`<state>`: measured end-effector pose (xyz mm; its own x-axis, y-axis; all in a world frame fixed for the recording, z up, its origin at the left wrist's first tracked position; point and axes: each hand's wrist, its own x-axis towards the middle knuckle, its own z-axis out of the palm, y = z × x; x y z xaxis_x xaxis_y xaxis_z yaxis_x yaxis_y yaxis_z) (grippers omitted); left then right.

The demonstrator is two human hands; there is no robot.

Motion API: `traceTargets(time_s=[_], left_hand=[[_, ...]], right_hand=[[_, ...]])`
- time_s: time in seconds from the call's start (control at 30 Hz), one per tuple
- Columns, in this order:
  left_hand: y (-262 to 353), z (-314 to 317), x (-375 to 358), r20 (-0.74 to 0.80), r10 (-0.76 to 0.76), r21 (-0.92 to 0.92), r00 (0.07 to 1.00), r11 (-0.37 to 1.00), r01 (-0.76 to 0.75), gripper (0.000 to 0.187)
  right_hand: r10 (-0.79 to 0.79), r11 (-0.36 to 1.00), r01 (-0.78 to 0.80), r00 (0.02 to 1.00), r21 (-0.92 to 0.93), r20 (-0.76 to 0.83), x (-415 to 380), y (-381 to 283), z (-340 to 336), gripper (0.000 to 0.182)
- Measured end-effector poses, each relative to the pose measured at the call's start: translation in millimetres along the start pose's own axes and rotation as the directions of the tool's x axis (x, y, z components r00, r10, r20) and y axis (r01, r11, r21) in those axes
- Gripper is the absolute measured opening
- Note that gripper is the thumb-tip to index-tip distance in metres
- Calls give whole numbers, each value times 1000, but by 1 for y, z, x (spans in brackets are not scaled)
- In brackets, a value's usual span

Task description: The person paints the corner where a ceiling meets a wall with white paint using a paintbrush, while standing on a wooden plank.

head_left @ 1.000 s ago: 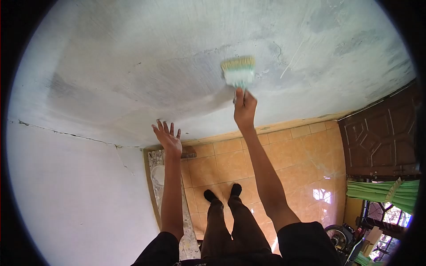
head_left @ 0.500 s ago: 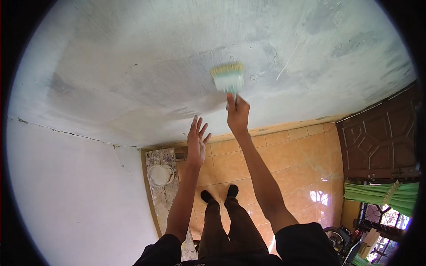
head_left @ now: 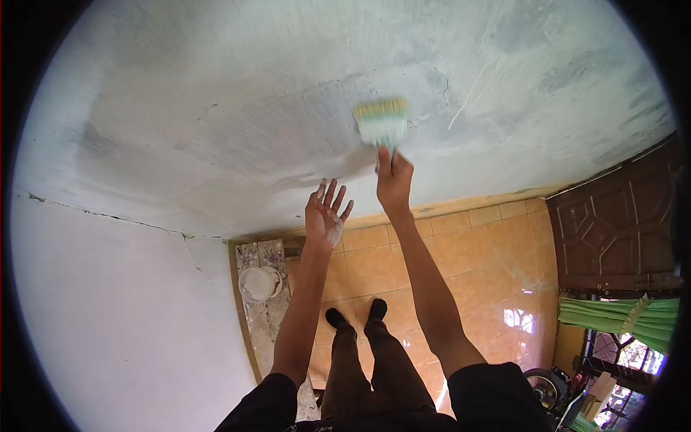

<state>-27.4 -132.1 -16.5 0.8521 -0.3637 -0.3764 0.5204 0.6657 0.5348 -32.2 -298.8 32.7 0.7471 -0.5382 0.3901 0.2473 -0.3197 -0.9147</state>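
My right hand [head_left: 395, 180] grips the handle of a wide paintbrush [head_left: 383, 124], its pale yellow bristles pointing up against the wall [head_left: 252, 122]. The brush is slightly smeared by motion. Patchy grey and whitish streaks cover that wall around the bristles. To the left and a little lower, my left hand [head_left: 328, 216] is raised before the wall with fingers spread and nothing in it. White smudges mark its palm.
A white bucket [head_left: 260, 284] stands on a paint-spattered wooden bench [head_left: 272, 253] at the left. Orange tiles [head_left: 475, 266] make up the floor. At the right are a dark brown door [head_left: 615, 216], a green curtain [head_left: 612, 314] and part of a motorbike [head_left: 547, 389].
The paintbrush and my right hand have shifted slightly right along the wall. My left hand has risen a little and turned, showing more of its whitened palm.
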Motion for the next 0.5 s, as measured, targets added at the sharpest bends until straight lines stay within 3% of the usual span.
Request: traceTargets(time_s=[0.13,0.23,0.37,0.47,0.5], left_hand=[[6,4,-2,-16,-8,0,1000,1000,8,57],[9,4,0,-27,-17,-35,1000,999,16,53],[3,-5,2,2,-2,-40,1000,999,2,50],[3,4,-1,-44,2,-29,999,1000,-4,50],[5,9,-1,-66,8,-23,998,1000,-10,50]], right_hand=[[286,953,-280,958,-115,37,-70,74,-17,48],[244,964,-241,970,109,-10,-74,40,-21,50],[42,997,-40,999,69,-26,-2,-30,-5,48],[23,999,-24,999,-30,-32,-7,15,1,49],[98,995,-99,995,-21,-22,-18,40,2,49]])
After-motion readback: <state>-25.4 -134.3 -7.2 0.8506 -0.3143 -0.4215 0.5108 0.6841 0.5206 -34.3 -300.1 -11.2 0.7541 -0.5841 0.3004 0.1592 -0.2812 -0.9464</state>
